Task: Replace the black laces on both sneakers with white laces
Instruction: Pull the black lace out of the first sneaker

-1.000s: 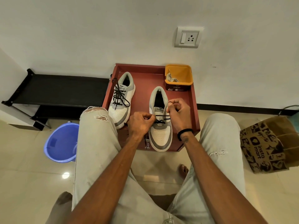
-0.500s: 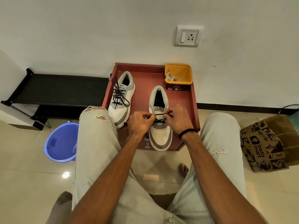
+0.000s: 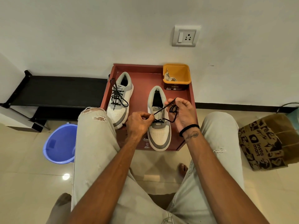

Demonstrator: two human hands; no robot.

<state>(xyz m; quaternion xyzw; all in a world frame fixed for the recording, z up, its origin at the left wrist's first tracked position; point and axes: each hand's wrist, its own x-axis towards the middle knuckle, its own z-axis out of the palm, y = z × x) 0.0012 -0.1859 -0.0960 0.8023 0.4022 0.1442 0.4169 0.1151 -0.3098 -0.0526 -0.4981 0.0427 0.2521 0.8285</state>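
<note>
Black lace [image 3: 163, 108] pinched by both hands: left [image 3: 140, 122], right [image 3: 182, 113]; sneaker [image 3: 158, 120] overhangs red tray [image 3: 144, 81] front edge.

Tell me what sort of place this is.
Probably a room in a home: glossy tiled floor, a wall socket, a blue plastic bucket and an Instamart paper bag beside a low red table.

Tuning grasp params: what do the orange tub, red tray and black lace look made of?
Orange tub: likely moulded plastic, smooth with a slight sheen, rounded rim.
Red tray: probably painted wood or board, matte, flat with square raised edges; unsure.
Black lace: woven fabric cord, matte, limp, bunched in the right hand.
</note>
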